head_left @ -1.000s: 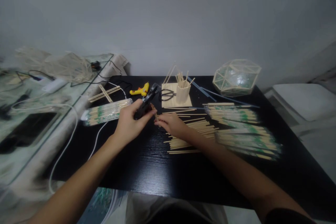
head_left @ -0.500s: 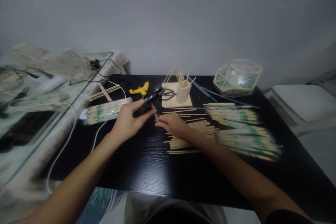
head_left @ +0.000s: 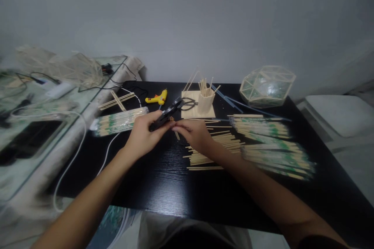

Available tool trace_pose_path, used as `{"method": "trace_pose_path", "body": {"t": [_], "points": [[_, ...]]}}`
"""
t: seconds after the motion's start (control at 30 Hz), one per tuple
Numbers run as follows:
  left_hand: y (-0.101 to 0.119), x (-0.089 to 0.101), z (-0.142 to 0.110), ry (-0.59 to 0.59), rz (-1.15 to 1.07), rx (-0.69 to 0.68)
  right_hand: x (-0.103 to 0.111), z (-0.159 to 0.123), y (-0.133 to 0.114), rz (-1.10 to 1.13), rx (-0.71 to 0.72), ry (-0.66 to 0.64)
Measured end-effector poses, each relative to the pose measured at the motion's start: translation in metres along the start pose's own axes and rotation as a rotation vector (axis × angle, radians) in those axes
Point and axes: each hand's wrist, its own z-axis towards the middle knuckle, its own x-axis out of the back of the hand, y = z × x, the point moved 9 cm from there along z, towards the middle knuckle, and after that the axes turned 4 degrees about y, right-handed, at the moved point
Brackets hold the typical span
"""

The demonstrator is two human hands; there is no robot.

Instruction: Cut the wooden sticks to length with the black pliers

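My left hand (head_left: 143,132) is wrapped round a black handheld tool (head_left: 166,114), whose exact kind I cannot make out. Close by its thumb, the fingertips of my right hand (head_left: 194,133) are pinched together on some short wooden sticks (head_left: 177,135) with a brownish upper end. The lower ends of these sticks poke out beneath the fingers; the rest is hidden. Under and beside my right forearm lies a spread of loose wooden sticks (head_left: 204,159) on the black table (head_left: 163,190).
Behind my hands are a yellow glue gun (head_left: 157,98), black-handled scissors (head_left: 188,104) and a stick-walled cup (head_left: 205,104) on a wooden board (head_left: 189,113). Packaged sticks (head_left: 119,121) lie left, more packs (head_left: 277,155) right. A faceted stick frame (head_left: 267,87) stands back right; a white cable (head_left: 84,132) trails left.
My right hand's fingertips have moved up the short sticks to meet my left thumb. The black tool has tipped lower, then stayed nearly still in my left hand. The view has shifted slightly.
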Motion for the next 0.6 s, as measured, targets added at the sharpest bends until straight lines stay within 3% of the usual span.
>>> {"method": "trace_pose_path", "body": {"t": [0.2,0.6], "points": [[0.016,0.002,0.002,0.015,-0.007,-0.127,-0.003,0.000,0.004,-0.007,0.009,-0.017],[0.012,-0.001,0.000,-0.015,-0.031,-0.042,-0.006,-0.004,0.005,-0.065,0.038,-0.030]]}}
